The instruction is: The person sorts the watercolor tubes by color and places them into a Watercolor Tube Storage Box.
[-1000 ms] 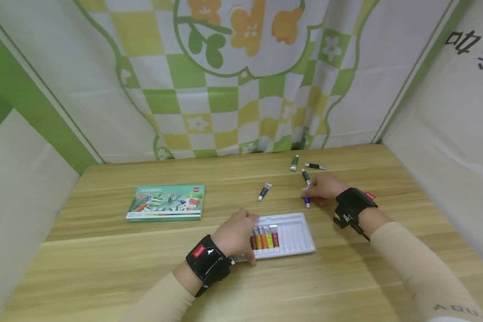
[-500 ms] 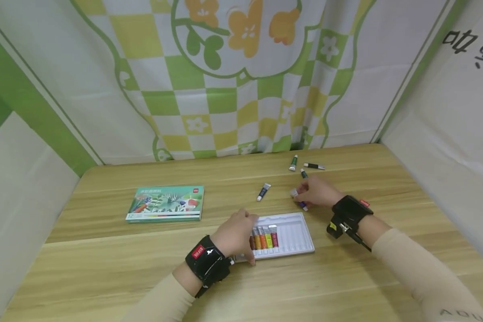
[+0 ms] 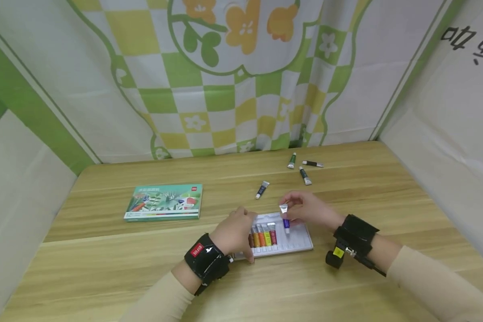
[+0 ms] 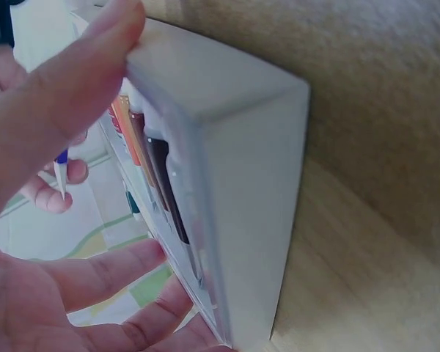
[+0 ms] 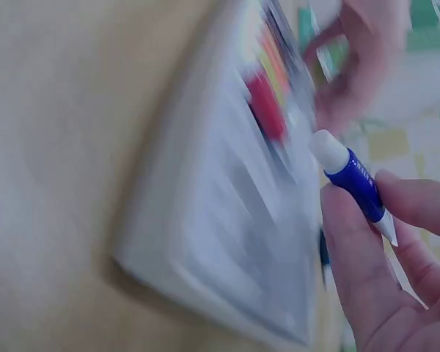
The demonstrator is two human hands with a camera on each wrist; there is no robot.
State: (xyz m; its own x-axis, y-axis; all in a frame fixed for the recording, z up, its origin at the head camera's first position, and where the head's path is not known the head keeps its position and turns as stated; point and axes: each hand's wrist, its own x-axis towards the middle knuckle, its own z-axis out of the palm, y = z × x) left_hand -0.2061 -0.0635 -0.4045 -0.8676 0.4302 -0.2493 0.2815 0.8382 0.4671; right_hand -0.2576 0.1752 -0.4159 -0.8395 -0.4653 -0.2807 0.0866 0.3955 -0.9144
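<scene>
A white plastic tray [image 3: 303, 240] lies on the table with several paint tubes [image 3: 262, 237] side by side in its left part, among them brown, orange, yellow and red. My left hand [image 3: 233, 231] holds the tray at its left end, thumb on the near edge and fingers on the far edge. Between thumb and fingers my right hand [image 3: 311, 209] pinches a blue paint tube [image 5: 358, 183] with a white cap. That tube hangs over the tray's bare grooves just right of the red tube, cap end toward me. In the left wrist view a dark tube [image 4: 166, 183] shows in the tray's end.
Behind the tray lie a dark blue tube [image 3: 262, 190], a green tube [image 3: 291, 160], a dark green tube [image 3: 305, 175] and a black tube [image 3: 313, 164]. A teal paint box [image 3: 163, 202] lies at the left. A checked curtain [image 3: 221, 103] hangs behind the table.
My right hand has brought the blue tube from the table, right of the tray, left and nearer to over the tray. My left hand has stayed on the tray.
</scene>
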